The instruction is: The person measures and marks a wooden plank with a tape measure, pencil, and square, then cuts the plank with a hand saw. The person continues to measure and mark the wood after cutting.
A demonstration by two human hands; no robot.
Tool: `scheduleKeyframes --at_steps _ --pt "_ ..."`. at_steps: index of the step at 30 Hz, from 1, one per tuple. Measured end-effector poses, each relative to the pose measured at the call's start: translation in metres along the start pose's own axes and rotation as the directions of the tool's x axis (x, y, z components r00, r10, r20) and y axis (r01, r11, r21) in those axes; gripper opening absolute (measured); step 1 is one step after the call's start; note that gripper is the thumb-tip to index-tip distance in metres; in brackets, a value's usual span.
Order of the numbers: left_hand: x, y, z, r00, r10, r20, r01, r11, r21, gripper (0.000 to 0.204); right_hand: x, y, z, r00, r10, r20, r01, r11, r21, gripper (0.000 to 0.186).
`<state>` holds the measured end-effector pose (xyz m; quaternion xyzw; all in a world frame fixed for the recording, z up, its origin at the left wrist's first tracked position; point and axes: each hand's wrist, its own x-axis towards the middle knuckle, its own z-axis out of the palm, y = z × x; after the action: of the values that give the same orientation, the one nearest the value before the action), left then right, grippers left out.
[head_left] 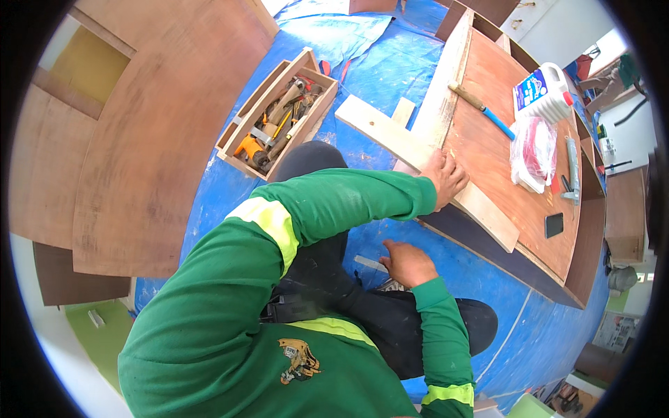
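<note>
A pale wooden board (390, 136) lies slanted across the near edge of a brown plywood cabinet panel (481, 132), one end jutting out over the blue sheet. My left hand (444, 180) reaches across and is closed over the board's edge, fingers bent around it. Low between my legs is my right hand (410, 265), its fingers curled at the end of a flat, pale metal strip (370, 263). The rest of that tool is hidden under the hand. A short wood piece (402, 111) sticks out beside the board.
A wooden toolbox (233, 139) full of hand tools stands at left on the blue sheet (348, 38). On the panel lie a blue-bladed chisel-like tool (498, 124), a white jug (542, 94), a plastic-wrapped tub (534, 155), a caulking gun (572, 171) and a phone (554, 225).
</note>
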<state>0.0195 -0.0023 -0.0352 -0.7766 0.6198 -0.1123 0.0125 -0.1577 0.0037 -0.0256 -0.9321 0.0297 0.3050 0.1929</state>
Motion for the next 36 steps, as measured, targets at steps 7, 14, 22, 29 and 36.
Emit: scheduleKeyframes --at_steps 7,14,22,29,36 --pt "0.011 0.01 0.01 0.999 -0.032 -0.003 0.031 0.999 -0.015 0.101 0.0 0.004 0.002 1.0 0.014 0.015 -0.013 1.0 -0.014 0.05" --pt "0.015 0.014 0.009 0.995 -0.061 0.072 0.066 0.996 -0.06 0.066 0.004 0.009 0.007 1.0 -0.019 -0.016 0.019 1.0 -0.01 0.05" --pt "0.017 0.017 0.013 0.994 -0.088 0.063 0.092 0.994 -0.056 0.069 0.005 0.006 0.002 0.998 0.05 0.041 -0.05 0.999 0.004 0.052" --pt "0.021 0.019 0.012 0.992 -0.1 0.079 0.104 0.994 -0.044 0.065 0.009 0.004 -0.001 0.992 0.088 0.092 -0.09 0.996 0.014 0.055" --pt "0.023 0.022 0.016 0.993 -0.104 0.06 0.106 0.994 -0.036 0.062 0.012 0.012 0.006 0.991 0.096 0.097 -0.098 0.995 0.021 0.055"
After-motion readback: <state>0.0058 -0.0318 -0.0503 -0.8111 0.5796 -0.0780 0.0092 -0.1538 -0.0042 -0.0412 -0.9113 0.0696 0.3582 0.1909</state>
